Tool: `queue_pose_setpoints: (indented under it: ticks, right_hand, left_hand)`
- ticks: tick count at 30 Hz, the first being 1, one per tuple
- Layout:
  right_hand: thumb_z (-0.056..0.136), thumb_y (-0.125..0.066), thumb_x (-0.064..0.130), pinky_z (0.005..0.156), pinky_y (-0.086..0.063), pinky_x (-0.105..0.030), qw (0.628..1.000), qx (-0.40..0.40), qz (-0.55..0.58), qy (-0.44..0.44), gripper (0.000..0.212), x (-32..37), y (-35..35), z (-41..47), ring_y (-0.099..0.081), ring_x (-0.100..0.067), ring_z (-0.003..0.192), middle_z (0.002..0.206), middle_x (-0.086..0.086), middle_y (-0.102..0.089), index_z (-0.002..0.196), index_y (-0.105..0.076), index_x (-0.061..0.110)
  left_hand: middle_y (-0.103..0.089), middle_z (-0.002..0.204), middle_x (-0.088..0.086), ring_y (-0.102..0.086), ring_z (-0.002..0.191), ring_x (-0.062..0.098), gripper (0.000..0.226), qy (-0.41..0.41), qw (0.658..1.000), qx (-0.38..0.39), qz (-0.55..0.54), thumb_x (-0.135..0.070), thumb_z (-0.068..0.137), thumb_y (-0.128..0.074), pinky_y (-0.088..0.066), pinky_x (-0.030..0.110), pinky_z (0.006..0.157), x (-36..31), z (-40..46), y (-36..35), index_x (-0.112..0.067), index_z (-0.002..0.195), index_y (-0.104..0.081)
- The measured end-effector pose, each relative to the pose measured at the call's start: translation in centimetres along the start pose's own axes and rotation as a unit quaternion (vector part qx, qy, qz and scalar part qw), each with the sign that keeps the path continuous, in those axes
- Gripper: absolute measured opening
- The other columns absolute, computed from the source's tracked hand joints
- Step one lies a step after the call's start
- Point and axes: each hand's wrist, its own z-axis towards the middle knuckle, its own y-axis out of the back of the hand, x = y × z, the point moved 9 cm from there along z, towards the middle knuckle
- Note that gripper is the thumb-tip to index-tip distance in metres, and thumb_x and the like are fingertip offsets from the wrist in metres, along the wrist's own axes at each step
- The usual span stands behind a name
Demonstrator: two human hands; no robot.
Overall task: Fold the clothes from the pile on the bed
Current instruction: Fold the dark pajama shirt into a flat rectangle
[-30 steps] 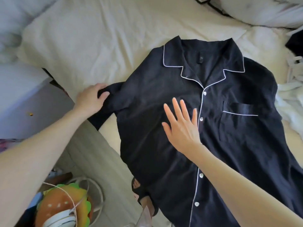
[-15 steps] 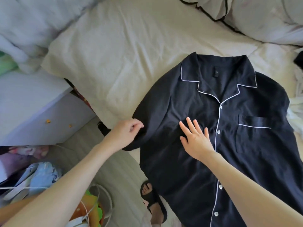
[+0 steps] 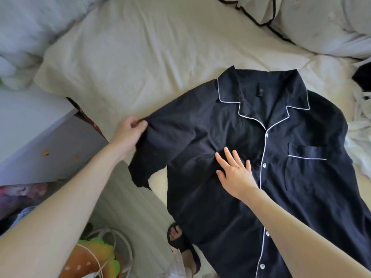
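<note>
A dark navy pajama shirt with white piping, a chest pocket and white buttons lies face up on the cream bed, its collar toward the far side. My left hand pinches the shirt's left sleeve at its upper edge and holds it stretched out to the left, with the cuff end hanging past the bed's edge. My right hand lies flat with fingers spread on the shirt's front, just left of the button line.
White pillows with black trim sit at the far right. More white and dark clothes lie at the right edge. A white cabinet stands left of the bed. Below are a burger-shaped toy, white cables and my foot in a black slipper.
My left hand has pulled the sleeve up and out to the left, spreading it. My right hand stays pressed flat on the shirt front. The view has shifted slightly.
</note>
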Motion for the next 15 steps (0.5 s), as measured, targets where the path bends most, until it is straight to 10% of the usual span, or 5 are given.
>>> queue_pose_setpoints:
  ticks: [5, 12, 15]
  right_hand:
    - [0.102, -0.031, 0.034, 0.116, -0.004, -0.052, 1.000, 0.009, -0.002, -0.002, 0.055, 0.1, 0.0, 0.1, 0.008, -0.020, 0.147, 0.160, 0.004, 0.008, 0.151, -0.008, 0.031]
    - [0.101, -0.031, 0.036, 0.115, -0.004, -0.052, 1.000, 0.030, -0.003, 0.002, 0.056, -0.3, -0.3, 0.6, 0.008, -0.020, 0.147, 0.160, 0.005, 0.009, 0.151, -0.006, 0.032]
    - [0.101, -0.032, 0.036, 0.115, -0.004, -0.053, 0.999, 0.034, -0.001, 0.008, 0.057, -0.3, -0.4, 0.7, 0.009, -0.021, 0.147, 0.160, 0.005, 0.009, 0.151, -0.006, 0.032]
  left_hand:
    - [-0.053, 0.076, -0.007, -0.050, 0.070, 0.010, 0.023, -0.168, 0.958, -0.045, 0.227, -0.036, 0.095, -0.051, -0.036, 0.026, 0.060, -6.1, 2.3, 4.6, -0.014, 0.094, -0.051]
    - [-0.066, 0.094, 0.009, -0.060, 0.091, 0.025, 0.022, -0.047, 0.901, 0.129, 0.412, -0.032, 0.089, -0.062, -0.046, 0.039, 0.078, 0.4, 1.0, 5.3, -0.010, 0.095, -0.065]
    - [-0.051, 0.060, 0.004, -0.047, 0.058, 0.020, 0.036, -0.106, 0.883, 0.087, 0.450, -0.036, 0.093, -0.055, -0.035, 0.032, 0.057, -2.6, -0.9, 4.4, -0.006, 0.072, -0.054]
